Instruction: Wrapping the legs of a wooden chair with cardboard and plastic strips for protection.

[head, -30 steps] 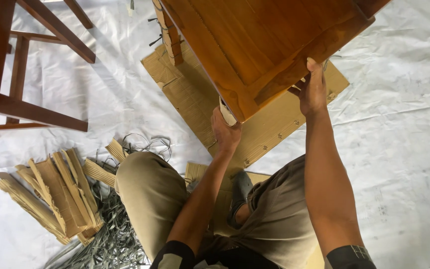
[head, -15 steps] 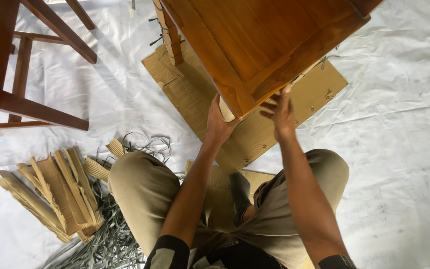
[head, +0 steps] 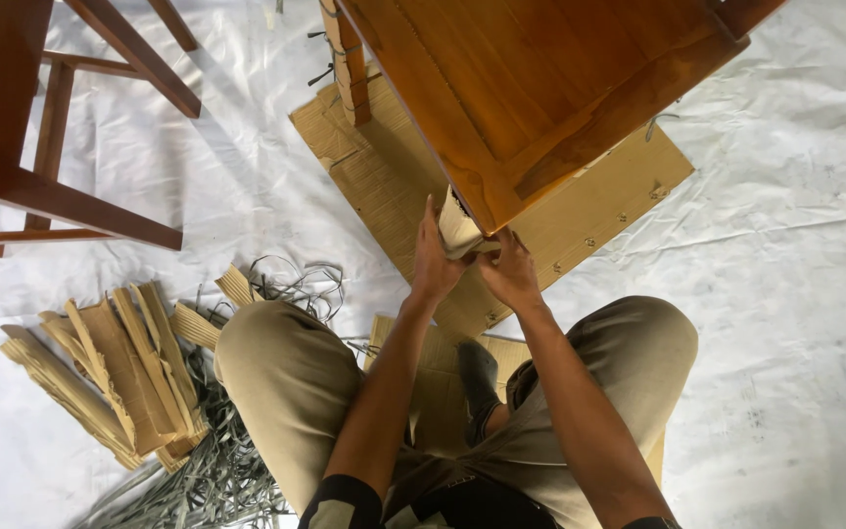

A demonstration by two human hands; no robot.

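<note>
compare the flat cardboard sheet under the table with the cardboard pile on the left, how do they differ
The flat cardboard sheet lies spread out in one broad piece on the white floor cover, partly beneath the wooden table; the cardboard pile is narrow, torn strips stacked loosely. The sheet shows small fasteners along its edge; the pile shows none, and sits on grey straps. The sheet lies beside both hands; the pile lies apart from them. Both are brown corrugated cardboard.

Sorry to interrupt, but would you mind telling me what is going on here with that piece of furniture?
A person sits on a white floor sheet with both hands at the near corner of a brown wooden furniture piece. The left hand and right hand grip a strip of cardboard wrapping at that corner. A flat cardboard sheet lies underneath, with a pile of torn cardboard pieces and grey straps at the left.
</note>
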